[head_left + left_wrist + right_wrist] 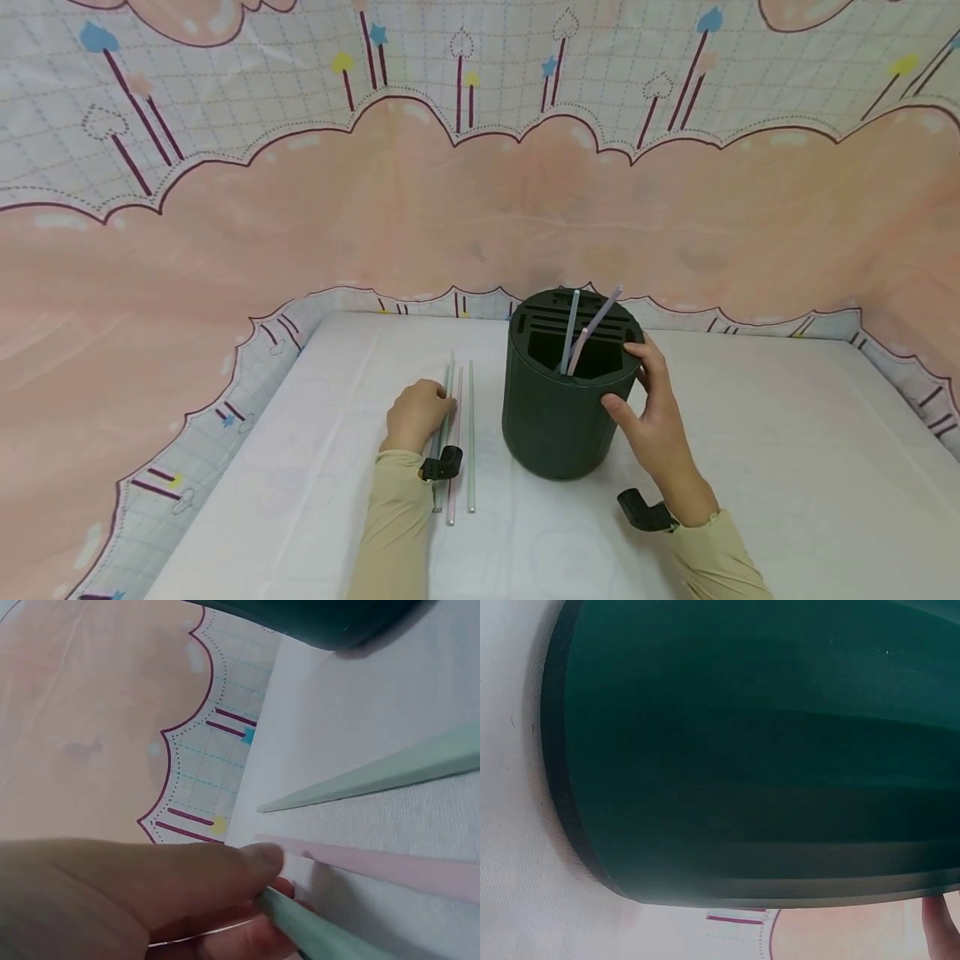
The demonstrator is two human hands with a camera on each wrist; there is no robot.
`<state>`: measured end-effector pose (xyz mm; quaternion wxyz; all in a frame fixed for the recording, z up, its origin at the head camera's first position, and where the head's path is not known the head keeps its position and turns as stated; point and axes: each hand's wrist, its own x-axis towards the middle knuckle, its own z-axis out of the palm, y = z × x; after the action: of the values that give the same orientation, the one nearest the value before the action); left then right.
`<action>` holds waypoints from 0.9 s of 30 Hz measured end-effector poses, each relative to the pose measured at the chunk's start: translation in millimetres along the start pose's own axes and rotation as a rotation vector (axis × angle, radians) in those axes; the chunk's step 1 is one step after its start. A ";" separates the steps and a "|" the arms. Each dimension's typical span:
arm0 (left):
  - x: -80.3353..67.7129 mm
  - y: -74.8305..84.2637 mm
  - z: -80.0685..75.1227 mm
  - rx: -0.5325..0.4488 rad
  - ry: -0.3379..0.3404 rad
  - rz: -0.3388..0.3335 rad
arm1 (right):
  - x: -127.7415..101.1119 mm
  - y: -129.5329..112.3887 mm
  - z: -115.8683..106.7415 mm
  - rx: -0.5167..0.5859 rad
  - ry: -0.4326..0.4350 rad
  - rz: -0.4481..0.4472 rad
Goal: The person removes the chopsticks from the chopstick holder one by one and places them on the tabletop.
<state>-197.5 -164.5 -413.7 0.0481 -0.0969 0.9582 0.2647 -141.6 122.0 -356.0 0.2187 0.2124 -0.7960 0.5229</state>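
Observation:
A dark green round holder [558,417] stands on the white table, with three straws [581,337] leaning in its open compartment. My right hand [633,379] grips the holder's right side, thumb on the wall and fingers at the rim. The right wrist view is filled by the holder [765,750], with one fingertip [941,926] at the lower right. Three straws lie side by side left of the holder. My left hand [441,406] pinches the leftmost green straw [307,926] between thumb and finger. A pink straw [390,864] and a second green straw [390,776] lie free beside it.
The white table [750,467] is walled on three sides by a pink and grid-patterned cloth [480,217]. The holder's back half has narrow slots [558,312]. Bare table surface lies to the right of the holder and in front of it.

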 end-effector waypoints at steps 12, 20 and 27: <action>-2.5 0.6 0.1 0.024 -0.034 -0.010 | -2.6 -2.3 1.4 -0.003 0.005 0.003; -4.5 14.6 -11.6 -0.051 0.012 0.184 | -0.6 -2.5 1.9 0.000 0.001 0.005; -22.7 50.8 -34.4 -0.106 0.143 0.388 | 0.4 -2.1 1.8 -0.002 0.005 0.000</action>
<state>-187.4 -136.0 -355.7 -0.0772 0.0686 0.9447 0.3114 -140.9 119.6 -354.8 0.2206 0.2108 -0.7960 0.5228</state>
